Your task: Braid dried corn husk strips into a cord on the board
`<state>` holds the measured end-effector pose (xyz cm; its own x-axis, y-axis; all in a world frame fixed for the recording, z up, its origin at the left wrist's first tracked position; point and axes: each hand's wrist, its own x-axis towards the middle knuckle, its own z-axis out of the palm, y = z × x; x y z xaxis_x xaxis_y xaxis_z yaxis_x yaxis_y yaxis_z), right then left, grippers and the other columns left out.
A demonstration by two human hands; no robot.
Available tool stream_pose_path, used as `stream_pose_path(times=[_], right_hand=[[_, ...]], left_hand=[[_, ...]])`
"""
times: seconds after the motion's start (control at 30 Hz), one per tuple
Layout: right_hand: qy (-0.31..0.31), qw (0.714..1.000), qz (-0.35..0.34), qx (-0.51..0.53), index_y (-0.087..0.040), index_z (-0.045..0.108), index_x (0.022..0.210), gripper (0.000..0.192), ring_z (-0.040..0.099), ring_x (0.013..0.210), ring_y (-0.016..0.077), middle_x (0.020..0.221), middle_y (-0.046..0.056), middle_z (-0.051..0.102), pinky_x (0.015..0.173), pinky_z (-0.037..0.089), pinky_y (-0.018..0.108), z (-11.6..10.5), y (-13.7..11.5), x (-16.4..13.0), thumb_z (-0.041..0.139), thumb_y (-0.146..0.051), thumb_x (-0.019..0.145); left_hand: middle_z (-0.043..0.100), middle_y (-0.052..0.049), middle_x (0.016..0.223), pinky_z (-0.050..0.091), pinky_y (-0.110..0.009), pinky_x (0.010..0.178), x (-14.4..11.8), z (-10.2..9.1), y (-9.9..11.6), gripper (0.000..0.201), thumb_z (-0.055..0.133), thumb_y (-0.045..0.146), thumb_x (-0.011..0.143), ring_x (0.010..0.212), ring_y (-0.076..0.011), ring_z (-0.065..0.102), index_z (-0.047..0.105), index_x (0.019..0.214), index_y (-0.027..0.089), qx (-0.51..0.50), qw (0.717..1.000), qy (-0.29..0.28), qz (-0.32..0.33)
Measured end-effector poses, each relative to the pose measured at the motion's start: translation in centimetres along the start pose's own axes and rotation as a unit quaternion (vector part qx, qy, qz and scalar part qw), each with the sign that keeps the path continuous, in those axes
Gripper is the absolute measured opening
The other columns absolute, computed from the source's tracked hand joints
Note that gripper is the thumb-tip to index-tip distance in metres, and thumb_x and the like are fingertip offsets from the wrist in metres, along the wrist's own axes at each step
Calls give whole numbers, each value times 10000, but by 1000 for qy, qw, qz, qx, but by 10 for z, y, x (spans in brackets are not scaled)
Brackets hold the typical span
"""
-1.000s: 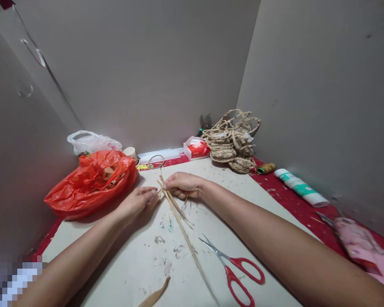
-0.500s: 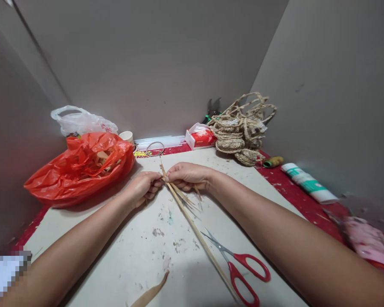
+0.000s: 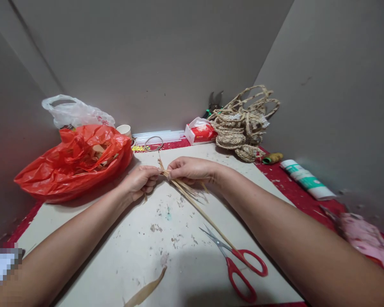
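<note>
My left hand [image 3: 141, 181] is closed in a pinch on the pale dried-plant strips, at the left of where they meet. Close beside it, my right hand [image 3: 190, 169] pinches the same bundle of strips [image 3: 182, 186] near its top. A long, thin tan stalk [image 3: 208, 217] runs from the bundle down to the right, as far as the scissors. Shorter loose strands fan out under my right hand. The red-handled scissors [image 3: 232, 256] lie with blades slightly parted. A curled dry leaf strip [image 3: 147, 292] lies at the near edge.
An orange-red plastic bag [image 3: 73, 177] of dry scraps sits at the left. Behind stand a paper cup [image 3: 124, 130], a tissue pack [image 3: 201, 131] and coiled straw rope [image 3: 232, 132]. On the right lie a thread spool [image 3: 273, 158] and a white-green roll [image 3: 308, 179]. Grey walls enclose the table.
The long stalk's lower end has drawn up and away from the near edge, now reaching only the scissors. Both hands stay pinched at the bundle, slightly further apart. The view has shifted slightly.
</note>
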<state>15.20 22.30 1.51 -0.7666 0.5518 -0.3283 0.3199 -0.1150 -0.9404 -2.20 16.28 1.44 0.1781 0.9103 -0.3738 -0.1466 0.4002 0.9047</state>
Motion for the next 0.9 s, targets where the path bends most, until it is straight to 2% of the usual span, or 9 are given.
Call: stream_pose_path(times=[0.1, 0.33, 0.47, 0.57, 0.77, 0.9], right_hand=[[-13, 1000, -10, -3, -169, 464, 626, 242, 240, 337, 23, 439, -90, 349, 322, 137, 172, -4, 3, 1, 651, -257, 751], [-10, 1000, -8, 5, -172, 448, 614, 278, 234, 332, 23, 425, -98, 338, 329, 135, 179, -2, 1, -1, 669, -283, 742], [26, 1000, -11, -1, -168, 435, 588, 338, 226, 341, 19, 415, -102, 325, 342, 125, 180, 4, 0, -1, 708, -320, 720], [62, 998, -15, -15, -157, 458, 577, 328, 205, 340, 18, 402, -101, 317, 351, 108, 188, 8, 0, 0, 672, -325, 760], [97, 995, -5, -37, -148, 498, 583, 254, 244, 323, 28, 379, -87, 351, 341, 142, 190, 10, -2, -1, 628, -234, 783], [101, 994, -4, -38, -148, 511, 592, 233, 251, 313, 29, 372, -83, 360, 328, 150, 190, 11, -4, -1, 611, -224, 788]], left_hand=[[232, 108, 477, 69, -147, 351, 2, -3, 0, 199, 661, 152, 665, 362, -2, 127, 466, 622, 153, -24, 1000, -11, -2], [221, 119, 436, 71, -147, 353, 5, -3, -2, 155, 680, 151, 665, 355, -3, 120, 526, 683, 148, -18, 999, 24, 15], [251, 112, 413, 86, -154, 352, 5, 1, -4, 181, 693, 167, 660, 347, -5, 136, 512, 657, 155, -12, 998, 46, 30], [263, 108, 410, 88, -161, 349, 5, 2, -6, 187, 699, 186, 666, 345, -7, 138, 515, 654, 155, -6, 998, 55, 38], [199, 119, 445, 66, -156, 355, 3, -2, -2, 226, 709, 195, 648, 358, -2, 118, 489, 621, 149, -36, 999, 2, 23], [226, 116, 429, 81, -163, 354, 3, 0, -4, 253, 732, 250, 657, 348, -5, 139, 502, 626, 150, -17, 998, 26, 50]])
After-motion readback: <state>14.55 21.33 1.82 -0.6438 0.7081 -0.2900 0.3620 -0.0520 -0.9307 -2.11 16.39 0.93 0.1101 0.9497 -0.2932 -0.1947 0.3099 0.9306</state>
